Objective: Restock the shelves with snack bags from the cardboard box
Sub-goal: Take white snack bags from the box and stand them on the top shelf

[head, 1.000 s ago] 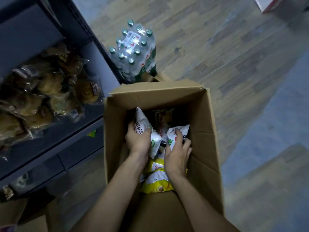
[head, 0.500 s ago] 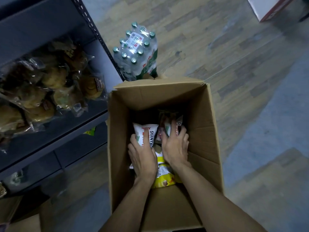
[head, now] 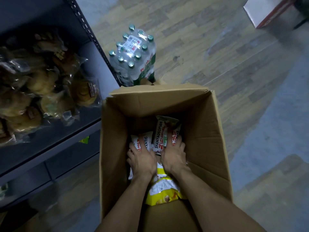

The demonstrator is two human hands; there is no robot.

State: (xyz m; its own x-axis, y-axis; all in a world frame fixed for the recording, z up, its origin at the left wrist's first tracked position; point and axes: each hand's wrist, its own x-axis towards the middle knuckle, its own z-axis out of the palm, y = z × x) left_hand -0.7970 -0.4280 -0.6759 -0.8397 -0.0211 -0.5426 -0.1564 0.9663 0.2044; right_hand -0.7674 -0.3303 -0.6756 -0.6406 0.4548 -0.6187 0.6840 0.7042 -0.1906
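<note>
Inside the open brown cardboard box (head: 204, 136), a yellow snack bag (head: 164, 190) lay nearest, against the near wall, between the forearms. The left hand (head: 143, 160) curled its fingers onto a white snack bag (head: 141, 142); the right hand (head: 173, 156) gripped an upright white-and-red snack bag (head: 164, 133). Beyond the far wall stood a shrink-wrapped pack of water bottles (head: 133, 56). The dark metal shelf (head: 50, 144) at left held clear-wrapped pastries (head: 48, 84).

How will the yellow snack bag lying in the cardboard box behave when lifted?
The yellow snack bag looks puffed and creased, so probably light and crushable. Its glossy film may slip, so pinch an edge. Both hands, left hand and right hand, partly cover it, so it will likely shift once they move.
</note>
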